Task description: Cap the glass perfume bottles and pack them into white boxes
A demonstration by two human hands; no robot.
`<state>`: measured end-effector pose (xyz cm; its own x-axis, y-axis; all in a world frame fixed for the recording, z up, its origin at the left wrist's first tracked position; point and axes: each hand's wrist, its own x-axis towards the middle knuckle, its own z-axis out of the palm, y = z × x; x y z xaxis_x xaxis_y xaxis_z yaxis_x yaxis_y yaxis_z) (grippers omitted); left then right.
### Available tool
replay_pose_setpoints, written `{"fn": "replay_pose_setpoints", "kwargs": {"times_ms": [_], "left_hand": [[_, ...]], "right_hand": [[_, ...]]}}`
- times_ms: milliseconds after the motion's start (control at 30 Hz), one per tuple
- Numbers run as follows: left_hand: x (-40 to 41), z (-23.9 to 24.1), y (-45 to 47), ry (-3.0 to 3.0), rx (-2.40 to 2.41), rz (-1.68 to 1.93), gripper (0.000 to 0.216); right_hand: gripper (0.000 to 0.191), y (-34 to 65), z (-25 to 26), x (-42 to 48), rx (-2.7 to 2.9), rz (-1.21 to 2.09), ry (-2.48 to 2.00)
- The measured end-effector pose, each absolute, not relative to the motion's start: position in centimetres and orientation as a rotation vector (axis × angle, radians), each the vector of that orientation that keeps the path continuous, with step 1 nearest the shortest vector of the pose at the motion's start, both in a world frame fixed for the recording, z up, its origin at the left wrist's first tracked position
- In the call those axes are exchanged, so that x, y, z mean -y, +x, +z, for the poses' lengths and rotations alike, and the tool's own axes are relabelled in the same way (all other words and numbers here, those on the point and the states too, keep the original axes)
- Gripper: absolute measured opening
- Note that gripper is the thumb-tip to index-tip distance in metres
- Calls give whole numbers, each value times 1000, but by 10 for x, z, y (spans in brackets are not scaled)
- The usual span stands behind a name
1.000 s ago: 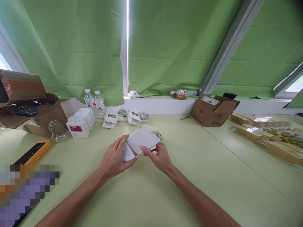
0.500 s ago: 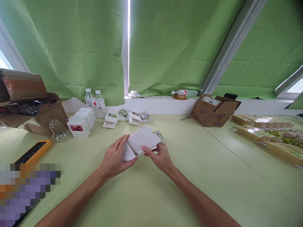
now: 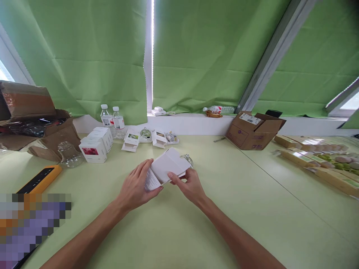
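Observation:
Both my hands hold a small white carton [image 3: 167,167] just above the pale green table [image 3: 179,224]. My left hand [image 3: 137,186] grips its near left end, thumb under and fingers on top. My right hand [image 3: 189,184] pinches its right side, thumb on the front edge. A clear glass item [image 3: 187,159] peeks out behind the carton's far right corner; whether it touches the carton I cannot tell.
White product boxes [image 3: 95,146], a glass jar [image 3: 68,154] and two water bottles [image 3: 112,120] stand at the back left. An open cardboard box [image 3: 252,130] sits back right, long packets [image 3: 314,157] far right, an orange device [image 3: 39,180] at left.

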<state>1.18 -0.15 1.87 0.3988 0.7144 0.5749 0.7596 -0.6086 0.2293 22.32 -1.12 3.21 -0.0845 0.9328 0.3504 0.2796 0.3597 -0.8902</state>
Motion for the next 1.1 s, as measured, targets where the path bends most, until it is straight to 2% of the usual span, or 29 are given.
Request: {"fn": "replay_pose_setpoints", "kwargs": {"times_ms": [1100], "left_hand": [[2, 19, 12, -2568, 1373, -1007, 79]], "right_hand": [[36, 222, 31, 12, 1577, 784, -1131]]}}
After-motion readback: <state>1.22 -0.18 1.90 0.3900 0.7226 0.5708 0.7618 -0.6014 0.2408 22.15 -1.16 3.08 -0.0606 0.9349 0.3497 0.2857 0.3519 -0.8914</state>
